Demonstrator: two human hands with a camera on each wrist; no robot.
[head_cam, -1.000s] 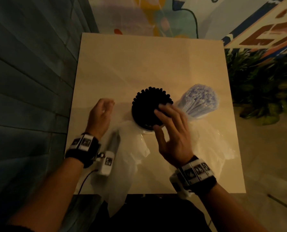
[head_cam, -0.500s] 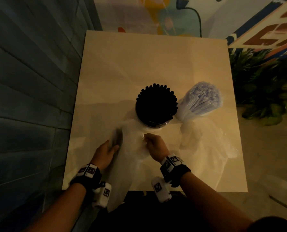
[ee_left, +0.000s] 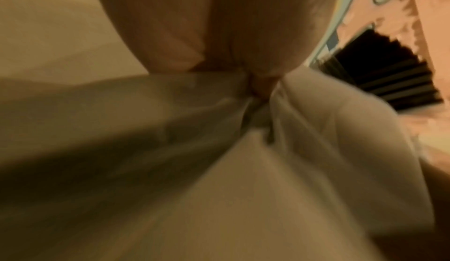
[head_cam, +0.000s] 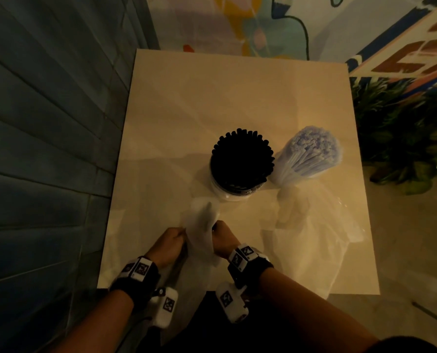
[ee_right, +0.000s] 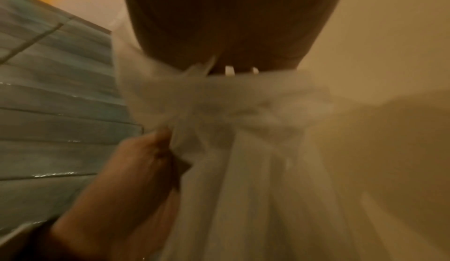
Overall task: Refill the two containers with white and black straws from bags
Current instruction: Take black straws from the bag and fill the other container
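A clear container [head_cam: 228, 194] full of upright black straws [head_cam: 242, 159] stands mid-table. Beside it on the right stands a bundle of white straws [head_cam: 311, 152]; its container is hidden by the straws and plastic. An empty clear plastic bag [head_cam: 202, 225] lies at the table's near edge and hangs over it. My left hand [head_cam: 170, 240] grips the bag's left side and my right hand [head_cam: 221, 238] grips its right side, bunching it between them. The left wrist view shows the gathered bag [ee_left: 263, 122] under my fingers and the black straws [ee_left: 389, 76] beyond. In the right wrist view, the bag [ee_right: 231, 107] is crumpled, with my left hand [ee_right: 136, 157] on it.
A second clear plastic bag [head_cam: 321, 230] lies spread over the table's right near corner. A dark panelled wall [head_cam: 46, 149] borders the table on the left. Green plants [head_cam: 403, 133] stand to the right, and a painted wall runs behind the beige table [head_cam: 237, 93].
My right hand left the top of the black straws and both hands came back to the near edge. They took hold of the empty bag and drew together, bunching it.
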